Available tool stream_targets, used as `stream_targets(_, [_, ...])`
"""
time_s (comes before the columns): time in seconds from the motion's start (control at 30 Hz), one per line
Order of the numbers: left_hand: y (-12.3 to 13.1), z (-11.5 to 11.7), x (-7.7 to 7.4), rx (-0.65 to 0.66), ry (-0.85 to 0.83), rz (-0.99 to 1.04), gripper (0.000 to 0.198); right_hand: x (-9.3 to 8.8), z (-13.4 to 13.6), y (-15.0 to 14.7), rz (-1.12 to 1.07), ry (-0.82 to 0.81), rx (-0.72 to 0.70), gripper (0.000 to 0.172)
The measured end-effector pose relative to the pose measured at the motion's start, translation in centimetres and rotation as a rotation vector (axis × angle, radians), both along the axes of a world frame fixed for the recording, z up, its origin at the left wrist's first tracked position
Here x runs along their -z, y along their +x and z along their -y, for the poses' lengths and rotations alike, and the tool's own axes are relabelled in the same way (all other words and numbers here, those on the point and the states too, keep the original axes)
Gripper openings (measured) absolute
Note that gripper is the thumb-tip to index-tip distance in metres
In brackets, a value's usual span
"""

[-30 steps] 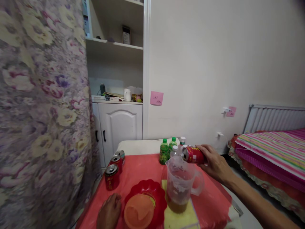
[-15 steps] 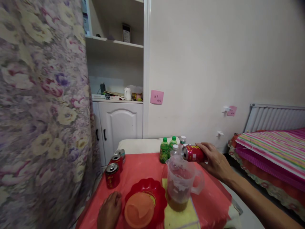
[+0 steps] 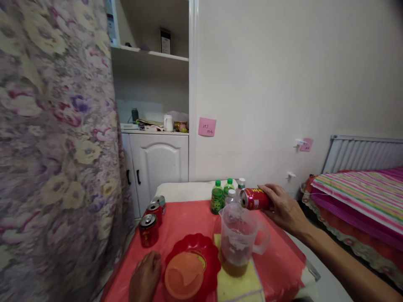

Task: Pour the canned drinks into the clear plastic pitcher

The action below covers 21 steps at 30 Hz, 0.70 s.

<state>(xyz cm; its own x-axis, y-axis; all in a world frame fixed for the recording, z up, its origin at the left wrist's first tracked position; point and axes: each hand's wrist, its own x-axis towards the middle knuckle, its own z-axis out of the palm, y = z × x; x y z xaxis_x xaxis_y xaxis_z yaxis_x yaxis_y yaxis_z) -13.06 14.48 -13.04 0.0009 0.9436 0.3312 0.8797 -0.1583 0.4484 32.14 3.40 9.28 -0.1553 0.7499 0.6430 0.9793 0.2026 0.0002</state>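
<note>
My right hand (image 3: 283, 207) grips a red drink can (image 3: 253, 199), tipped on its side with its mouth over the rim of a clear plastic jug (image 3: 239, 239). The jug stands on a yellow cloth (image 3: 239, 287) and holds brownish liquid at its bottom. My left hand (image 3: 145, 277) rests on the red tablecloth (image 3: 185, 220) with fingers curled, holding nothing I can see, just left of a red scalloped dish (image 3: 204, 251) with an orange lid (image 3: 184, 274) in it.
Three red cans (image 3: 148, 230) stand at the table's left. Green and clear bottles (image 3: 217, 198) stand behind the jug. A floral curtain (image 3: 56, 147) hangs at left, a white cupboard (image 3: 157, 163) behind, a striped bed (image 3: 362, 197) at right.
The tipped can and my right hand have risen slightly over the jug. My left hand has stayed where it was.
</note>
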Motion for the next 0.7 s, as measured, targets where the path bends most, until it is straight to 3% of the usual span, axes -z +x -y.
stream_targets(0.7, [0.0, 0.0, 0.0, -0.018, 0.017, -0.023, 0.028, -1.8, 0.0, -0.3, 0.024, 0.043, -0.012, 0.054])
